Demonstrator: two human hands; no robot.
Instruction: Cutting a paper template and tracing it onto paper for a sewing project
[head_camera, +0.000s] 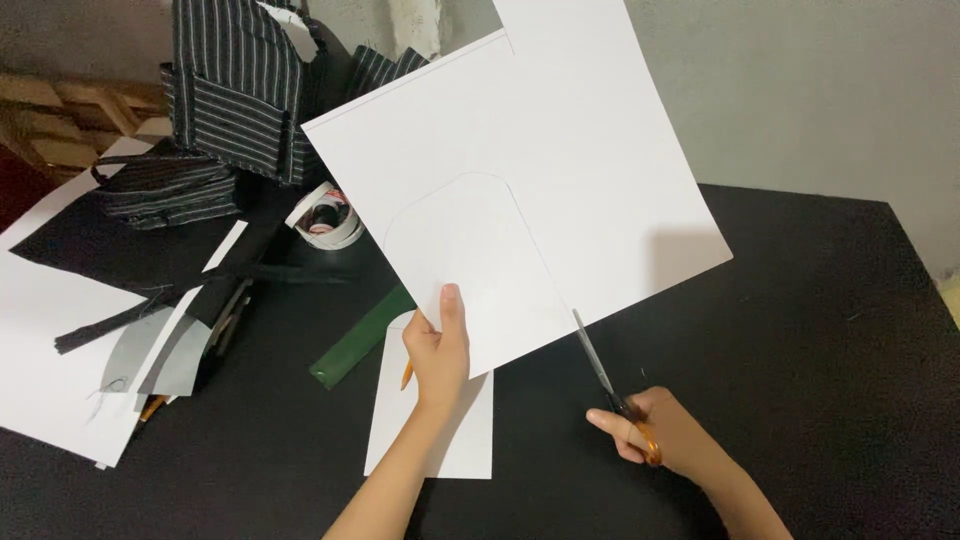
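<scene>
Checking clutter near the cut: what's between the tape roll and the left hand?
In the head view, a green ruler lies on the black table between tape roll and left hand.

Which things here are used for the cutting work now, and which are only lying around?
In use:
- left hand holding the white sheet with a drawn outline
- right hand on the orange-handled scissors, blades at the sheet's edge

Lying about:
- green ruler
- tape roll
- striped fabric pieces
- pencil
- smaller white paper

The white sheet (540, 170) runs past the top edge, hiding part of the green ruler (362, 336) and pencil (407, 376).
</scene>
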